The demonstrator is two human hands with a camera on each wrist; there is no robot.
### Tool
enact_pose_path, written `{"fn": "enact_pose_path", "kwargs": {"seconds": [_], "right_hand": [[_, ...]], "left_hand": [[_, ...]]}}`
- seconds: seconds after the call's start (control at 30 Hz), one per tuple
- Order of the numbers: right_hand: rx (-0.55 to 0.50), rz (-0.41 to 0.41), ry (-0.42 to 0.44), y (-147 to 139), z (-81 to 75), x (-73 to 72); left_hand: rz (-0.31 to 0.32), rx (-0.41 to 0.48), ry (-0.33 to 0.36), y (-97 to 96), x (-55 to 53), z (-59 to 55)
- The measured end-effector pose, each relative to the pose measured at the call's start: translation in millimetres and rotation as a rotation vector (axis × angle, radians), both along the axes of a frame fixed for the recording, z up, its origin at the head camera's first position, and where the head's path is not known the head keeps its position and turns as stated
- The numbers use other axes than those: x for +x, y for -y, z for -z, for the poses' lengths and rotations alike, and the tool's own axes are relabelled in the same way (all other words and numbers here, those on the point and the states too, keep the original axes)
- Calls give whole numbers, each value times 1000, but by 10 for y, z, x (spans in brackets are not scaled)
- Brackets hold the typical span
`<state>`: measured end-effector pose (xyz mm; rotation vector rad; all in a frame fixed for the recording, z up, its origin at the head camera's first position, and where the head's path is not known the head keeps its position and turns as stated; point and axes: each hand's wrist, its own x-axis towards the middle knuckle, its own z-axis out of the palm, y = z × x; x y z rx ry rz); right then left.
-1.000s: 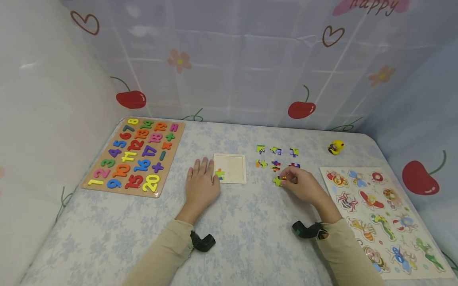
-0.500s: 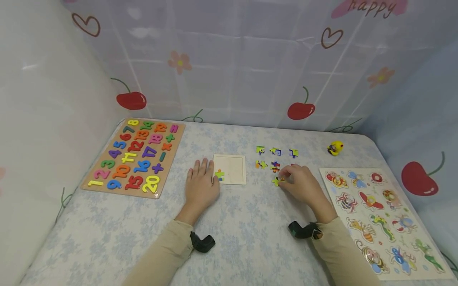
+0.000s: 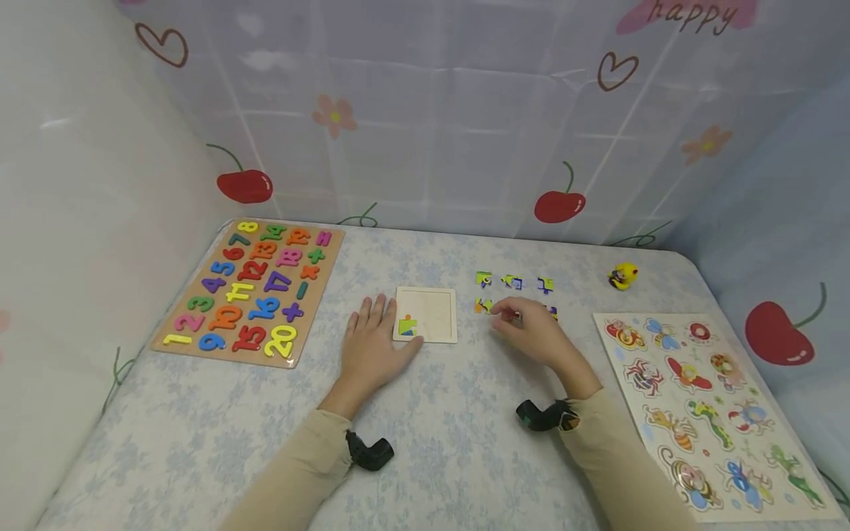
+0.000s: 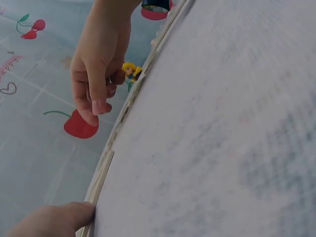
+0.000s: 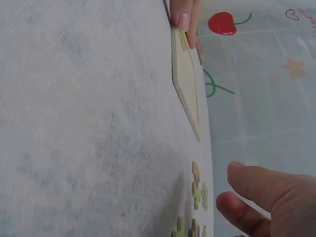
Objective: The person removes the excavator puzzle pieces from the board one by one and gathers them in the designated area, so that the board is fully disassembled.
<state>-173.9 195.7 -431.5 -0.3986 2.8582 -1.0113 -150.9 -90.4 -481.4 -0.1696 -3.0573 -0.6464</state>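
My left hand lies with straight fingers beside a small square wooden puzzle tray, its thumb at the tray's lower edge. One green, blue and orange jigsaw piece sits in the tray's lower left corner. To the right, my right hand hovers over the loose jigsaw pieces and hides some of them. Its fingers are loosely bent; in the right wrist view, the thumb and a finger stand apart with nothing between them. The back row of pieces stays visible beyond the hand.
A number board with colourful digits lies at the left. An insect picture board covers the right side. A small yellow toy figure stands at the back right, in front of the curtain.
My right hand has left the green piece it was fingering in the front row and shifted left and slightly away, over the pieces. My left thumb has spread from the tray's side to its lower edge.
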Motion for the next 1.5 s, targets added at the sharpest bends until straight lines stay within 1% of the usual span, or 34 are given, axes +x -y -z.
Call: {"fn": "enact_pose_path", "kwargs": {"seconds": [0.23,0.4,0.5,0.67,0.87,1.03,1.23,1.33,1.5], "right_hand": [[-21,-51,60,326,45,-146],[-21,-145,84,627,69,-241],[-22,-203,90,783,81,-290],[-21,-258,114,975,73,-338],[-12,-332,134,1113,73,-355],[-5,-322,118,1187,78,-352],[-102,-292,163,1191,88,-330],[-132,-274,167,1152,82,-308],[-149,-208,129,986,40,-249]], "left_hand": [[12,-38,6,5,6,5],[7,-55,13,2,7,1],[3,-48,6,6,10,-2],[1,-32,-10,8,14,0],[-2,-36,-14,5,6,3],[-9,-38,-9,12,3,6],[-11,-51,0,11,-7,18],[-11,-50,3,8,-8,14],[-10,-50,9,3,-5,6]]}}
